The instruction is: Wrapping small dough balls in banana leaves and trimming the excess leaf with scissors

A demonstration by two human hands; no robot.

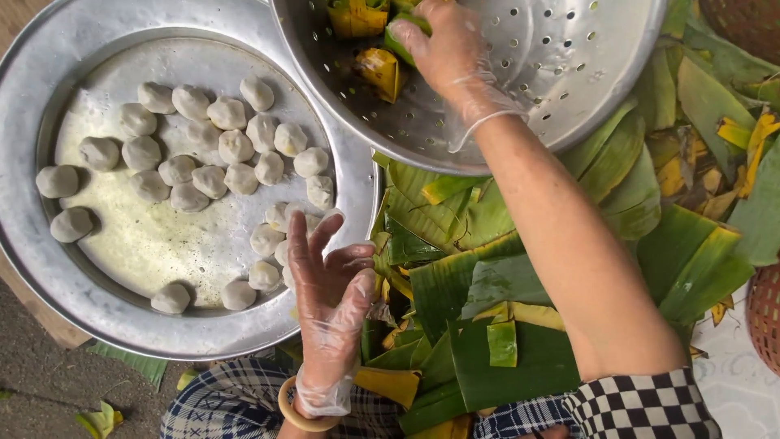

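My right hand (449, 50), in a thin clear glove, reaches into a perforated metal colander (569, 73) at the top and grips a green leaf-wrapped parcel (404, 31). Other yellow-green parcels (379, 69) lie beside it in the colander. My left hand (331, 280), also gloved and with a wooden bangle at the wrist, hovers open with fingers spread at the right rim of a big round metal tray (49, 276). Several pale grey dough balls (210, 180) sit in the tray; the nearest ones are just left of my fingers.
A heap of green and yellowing banana leaf pieces (487, 284) covers the space between my arms and to the right. A woven basket edge (765, 313) shows at the far right. Checked cloth covers my lap at the bottom.
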